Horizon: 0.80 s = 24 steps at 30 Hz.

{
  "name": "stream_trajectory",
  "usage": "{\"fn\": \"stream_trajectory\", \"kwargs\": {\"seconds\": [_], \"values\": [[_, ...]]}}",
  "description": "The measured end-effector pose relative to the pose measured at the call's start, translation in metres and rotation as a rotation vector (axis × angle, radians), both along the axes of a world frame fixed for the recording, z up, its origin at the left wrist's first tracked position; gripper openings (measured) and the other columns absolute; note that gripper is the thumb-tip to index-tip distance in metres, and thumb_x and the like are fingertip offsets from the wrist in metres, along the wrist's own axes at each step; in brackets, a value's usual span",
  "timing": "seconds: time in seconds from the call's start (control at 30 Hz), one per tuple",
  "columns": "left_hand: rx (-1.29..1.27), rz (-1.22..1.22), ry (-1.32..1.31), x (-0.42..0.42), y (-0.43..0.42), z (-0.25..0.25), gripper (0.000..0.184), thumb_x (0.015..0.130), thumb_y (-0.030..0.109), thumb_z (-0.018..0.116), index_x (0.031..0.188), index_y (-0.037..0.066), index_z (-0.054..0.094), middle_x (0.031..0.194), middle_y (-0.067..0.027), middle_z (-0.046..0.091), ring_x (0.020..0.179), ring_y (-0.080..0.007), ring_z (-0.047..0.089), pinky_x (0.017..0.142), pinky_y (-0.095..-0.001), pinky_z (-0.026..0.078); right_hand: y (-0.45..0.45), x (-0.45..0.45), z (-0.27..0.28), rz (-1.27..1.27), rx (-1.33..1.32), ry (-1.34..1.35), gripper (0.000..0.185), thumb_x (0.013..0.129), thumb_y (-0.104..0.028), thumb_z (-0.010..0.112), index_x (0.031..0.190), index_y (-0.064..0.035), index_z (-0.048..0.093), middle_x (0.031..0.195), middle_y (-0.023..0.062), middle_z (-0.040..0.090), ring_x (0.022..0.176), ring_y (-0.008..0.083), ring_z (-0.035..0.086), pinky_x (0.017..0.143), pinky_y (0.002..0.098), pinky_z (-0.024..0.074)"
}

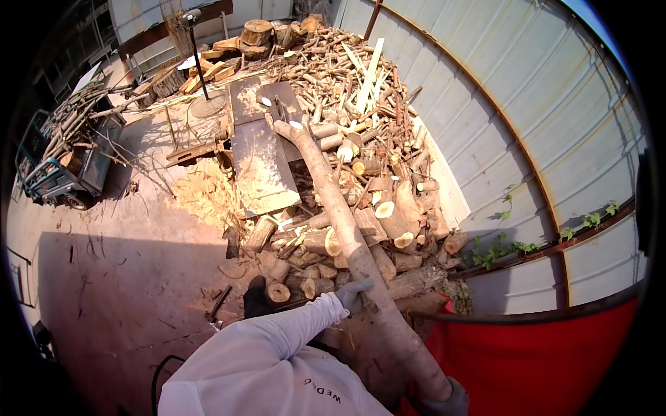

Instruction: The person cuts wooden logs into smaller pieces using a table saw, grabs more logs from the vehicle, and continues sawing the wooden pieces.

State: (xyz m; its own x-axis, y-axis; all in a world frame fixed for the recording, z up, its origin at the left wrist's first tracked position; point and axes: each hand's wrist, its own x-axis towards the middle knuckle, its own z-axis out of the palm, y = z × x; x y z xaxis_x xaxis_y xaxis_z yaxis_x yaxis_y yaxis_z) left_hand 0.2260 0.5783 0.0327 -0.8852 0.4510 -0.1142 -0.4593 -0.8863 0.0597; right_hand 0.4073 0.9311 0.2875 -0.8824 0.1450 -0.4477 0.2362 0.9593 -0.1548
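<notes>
A long, smooth-barked log (342, 215) runs diagonally from the woodpile down to my body, with a stubby fork and pale cut faces at its far end. My left hand (355, 297), in a grey glove, grips it around the lower middle. Close to the near end, my right hand (451, 401) wraps the log from below, also gloved and partly cut off by the frame edge. The far end of the log reaches over the edge of a sawdust-covered metal saw table (260, 156). A white sleeve covers my left arm.
Cut logs and branches form a big woodpile (388, 215) against the corrugated metal wall (513, 104). Sawdust (205, 194) lies beside the table. A cart (76, 156) loaded with branches stands left. Red sheeting (527, 353) hangs at lower right. A black pole (199, 66) rises behind.
</notes>
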Motion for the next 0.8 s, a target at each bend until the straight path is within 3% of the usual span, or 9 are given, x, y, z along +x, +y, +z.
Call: {"fn": "stream_trajectory", "kwargs": {"seconds": [0.2, 0.27, 0.33, 0.37, 0.53, 0.6, 0.7, 0.8], "values": [[-0.039, -0.05, 0.023, -0.013, 0.031, -0.014, 0.049, 0.09, 0.019, 0.07, 0.135, 0.006, 0.055, 0.129, -0.0119, 0.064, 0.121, -0.0295, 0.061, 0.109, -0.0491, 0.045, 0.047, -0.03, 0.006, 0.059, -0.13, 0.056, 0.092, 0.056, -0.046, 0.089, 0.137, -0.015, 0.057, 0.119, 0.0171, 0.069, 0.111, 0.0374, 0.065, 0.094, 0.0481, 0.053], [0.046, -0.051, 0.003, -0.023, 0.042, -0.021, 0.05, 0.089, 0.019, 0.071, 0.133, 0.005, 0.055, 0.127, -0.0121, 0.065, 0.119, -0.0289, 0.062, 0.109, -0.0479, 0.046, 0.044, -0.047, 0.014, 0.073, -0.109, 0.029, 0.083, 0.06, -0.047, 0.087, 0.132, -0.0156, 0.06, 0.118, 0.0171, 0.069, 0.11, 0.0372, 0.066, 0.091, 0.0477, 0.0534], [0.046, -0.018, 0.007, -0.035, 0.047, -0.02, 0.049, 0.089, 0.02, 0.071, 0.133, 0.005, 0.056, 0.126, -0.0126, 0.065, 0.118, -0.0288, 0.062, 0.108, -0.0471, 0.046, 0.054, -0.064, 0.001, 0.091, -0.039, 0.117, 0.081, 0.052, -0.035, 0.088, 0.122, -0.0021, 0.066, 0.108, 0.0158, 0.073, 0.101, 0.026, 0.071, 0.088, 0.0397, 0.0574], [0.045, 0.012, 0.014, -0.042, 0.047, -0.018, 0.049, 0.088, 0.02, 0.072, 0.132, 0.004, 0.056, 0.125, -0.0131, 0.066, 0.117, -0.0287, 0.063, 0.108, -0.0463, 0.047, 0.057, -0.072, -0.003, 0.025, -0.082, 0.13, 0.085, 0.043, -0.038, 0.084, 0.12, -0.0039, 0.067, 0.106, 0.0192, 0.073, 0.102, 0.0313, 0.071, 0.087, 0.0434, 0.0572], [0.011, 0.065, -0.021, -0.063, 0.043, -0.001, 0.049, 0.088, 0.022, 0.072, 0.13, 0.003, 0.057, 0.124, -0.0143, 0.066, 0.116, -0.0288, 0.063, 0.107, -0.0454, 0.048, 0.071, -0.104, -0.012, 0.096, -0.082, 0.097, 0.082, 0.044, -0.037, 0.084, 0.117, -0.0033, 0.069, 0.105, 0.0193, 0.073, 0.1, 0.0314, 0.071, 0.085, 0.0443, 0.0564], [0.017, 0.076, -0.024, -0.065, 0.045, -0.005, 0.049, 0.088, 0.022, 0.072, 0.13, 0.002, 0.056, 0.124, -0.0145, 0.066, 0.116, -0.0291, 0.063, 0.107, -0.0457, 0.048, 0.076, -0.109, -0.011, 0.127, -0.055, 0.1, 0.085, 0.044, -0.043, 0.087, 0.118, -0.0062, 0.068, 0.106, 0.0187, 0.072, 0.101, 0.0354, 0.07, 0.087, 0.0473, 0.0557], [0.031, 0.064, -0.02, -0.065, 0.048, -0.004, 0.047, 0.089, 0.019, 0.071, 0.13, 0.001, 0.056, 0.123, -0.0136, 0.066, 0.116, -0.0287, 0.063, 0.107, -0.0454, 0.047, 0.064, -0.113, -0.008, 0.037, -0.109, 0.065, 0.087, 0.044, -0.041, 0.087, 0.121, -0.0059, 0.066, 0.108, 0.0175, 0.073, 0.102, 0.032, 0.07, 0.088, 0.0446, 0.0557], [-0.123, 0.063, -0.102, -0.048, 0.04, -0.005, 0.043, 0.091, 0.014, 0.07, 0.13, 0.001, 0.057, 0.123, -0.0124, 0.066, 0.115, -0.0279, 0.064, 0.106, -0.0446, 0.049, 0.089, -0.086, -0.056, 0.018, -0.02, 0.013, 0.093, 0.045, -0.046, 0.089, 0.126, -0.0069, 0.063, 0.114, 0.0167, 0.072, 0.106, 0.0322, 0.069, 0.091, 0.0456, 0.0547]]}}
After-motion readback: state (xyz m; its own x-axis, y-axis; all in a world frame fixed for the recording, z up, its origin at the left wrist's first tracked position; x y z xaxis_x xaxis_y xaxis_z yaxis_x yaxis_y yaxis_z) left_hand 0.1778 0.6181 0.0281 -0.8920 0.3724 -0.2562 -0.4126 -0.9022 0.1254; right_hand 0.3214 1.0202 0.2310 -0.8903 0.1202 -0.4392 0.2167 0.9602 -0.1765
